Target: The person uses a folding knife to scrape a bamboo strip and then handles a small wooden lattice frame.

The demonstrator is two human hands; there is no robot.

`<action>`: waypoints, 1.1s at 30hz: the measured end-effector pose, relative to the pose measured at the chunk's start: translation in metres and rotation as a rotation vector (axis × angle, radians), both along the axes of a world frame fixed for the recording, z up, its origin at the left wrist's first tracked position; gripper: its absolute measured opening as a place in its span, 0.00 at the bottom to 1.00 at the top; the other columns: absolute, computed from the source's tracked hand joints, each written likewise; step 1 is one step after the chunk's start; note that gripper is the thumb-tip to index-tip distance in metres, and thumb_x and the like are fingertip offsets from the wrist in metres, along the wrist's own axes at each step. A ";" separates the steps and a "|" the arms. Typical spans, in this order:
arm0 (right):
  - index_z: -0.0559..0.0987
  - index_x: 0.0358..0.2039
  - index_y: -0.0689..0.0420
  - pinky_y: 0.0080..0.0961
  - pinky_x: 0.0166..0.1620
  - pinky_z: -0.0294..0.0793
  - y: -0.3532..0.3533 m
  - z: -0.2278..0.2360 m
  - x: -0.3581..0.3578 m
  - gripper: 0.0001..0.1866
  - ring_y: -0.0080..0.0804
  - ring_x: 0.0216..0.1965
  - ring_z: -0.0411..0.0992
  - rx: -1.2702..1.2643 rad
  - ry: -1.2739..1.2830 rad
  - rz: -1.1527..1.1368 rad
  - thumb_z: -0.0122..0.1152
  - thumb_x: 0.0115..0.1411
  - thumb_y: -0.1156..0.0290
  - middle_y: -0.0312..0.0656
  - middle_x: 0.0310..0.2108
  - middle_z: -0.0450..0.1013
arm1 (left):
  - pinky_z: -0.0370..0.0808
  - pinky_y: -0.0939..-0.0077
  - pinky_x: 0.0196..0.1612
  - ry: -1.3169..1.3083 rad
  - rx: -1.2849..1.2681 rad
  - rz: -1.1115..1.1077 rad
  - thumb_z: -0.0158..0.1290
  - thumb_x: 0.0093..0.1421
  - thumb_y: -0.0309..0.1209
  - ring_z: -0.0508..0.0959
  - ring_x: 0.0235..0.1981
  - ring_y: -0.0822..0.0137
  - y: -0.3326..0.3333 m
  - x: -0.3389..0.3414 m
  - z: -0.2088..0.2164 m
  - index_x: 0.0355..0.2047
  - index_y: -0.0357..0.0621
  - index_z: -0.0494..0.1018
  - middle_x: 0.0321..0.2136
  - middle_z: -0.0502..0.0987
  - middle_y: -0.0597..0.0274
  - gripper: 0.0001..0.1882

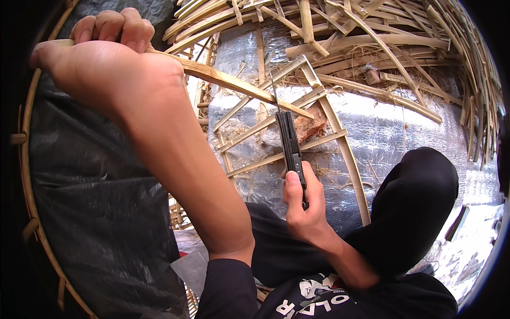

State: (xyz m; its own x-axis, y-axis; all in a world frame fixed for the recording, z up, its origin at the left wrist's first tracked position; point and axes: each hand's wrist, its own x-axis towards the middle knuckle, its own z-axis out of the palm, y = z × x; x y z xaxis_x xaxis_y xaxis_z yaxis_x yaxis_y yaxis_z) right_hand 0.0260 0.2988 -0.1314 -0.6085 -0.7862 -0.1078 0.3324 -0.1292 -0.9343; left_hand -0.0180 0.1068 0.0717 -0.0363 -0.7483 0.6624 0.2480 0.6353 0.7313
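Observation:
My left hand (109, 56), raised at the upper left, is closed round one end of a long split-bamboo strip (228, 80). The strip slants down to the right, its far end above a reddish broken brick (312, 123). In my right hand (307, 199) is a knife (289, 141) with a long black ridged handle, fingers wrapped round its lower part. Its thin blade points up and crosses the strip near the far end; whether the edge bites into the bamboo I cannot tell. Beneath both lies a lattice frame of bamboo slats (348, 159).
Piles of split bamboo (372, 40) lie along the far side and far right. Shiny silver sheeting (404, 127) covers the ground. Black plastic sheeting (101, 196) edged by a bamboo pole (40, 228) is on the left. My bent knee (425, 181) rises at the right.

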 end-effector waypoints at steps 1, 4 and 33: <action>0.68 0.36 0.61 0.29 0.20 0.59 -0.001 0.002 -0.002 0.07 0.27 0.14 0.64 0.022 0.046 -0.014 0.50 0.69 0.71 0.40 0.14 0.63 | 0.46 0.77 0.19 -0.004 -0.010 -0.021 0.30 0.70 0.57 0.46 0.13 0.72 0.001 -0.001 0.001 0.21 0.49 0.49 0.14 0.48 0.67 0.28; 0.69 0.36 0.62 0.31 0.20 0.59 -0.001 0.014 -0.010 0.07 0.32 0.13 0.65 0.053 0.097 -0.007 0.50 0.69 0.71 0.43 0.14 0.64 | 0.46 0.78 0.18 0.019 -0.018 -0.066 0.32 0.69 0.55 0.46 0.13 0.73 0.000 0.001 0.005 0.21 0.49 0.50 0.13 0.48 0.67 0.27; 0.69 0.36 0.63 0.34 0.20 0.66 -0.004 -0.033 -0.020 0.12 0.35 0.15 0.72 0.334 0.062 -0.062 0.51 0.69 0.66 0.45 0.13 0.67 | 0.45 0.75 0.18 0.073 0.020 -0.099 0.35 0.56 0.32 0.47 0.13 0.72 -0.001 0.000 0.006 0.19 0.50 0.49 0.13 0.50 0.65 0.10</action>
State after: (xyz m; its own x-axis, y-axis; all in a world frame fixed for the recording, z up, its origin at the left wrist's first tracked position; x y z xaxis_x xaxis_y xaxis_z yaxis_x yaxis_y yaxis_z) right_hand 0.0062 0.2947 -0.1643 -0.6674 -0.6753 -0.3140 0.2747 0.1687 -0.9466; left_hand -0.0179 0.1062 0.0779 -0.0632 -0.7566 0.6508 0.3618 0.5904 0.7215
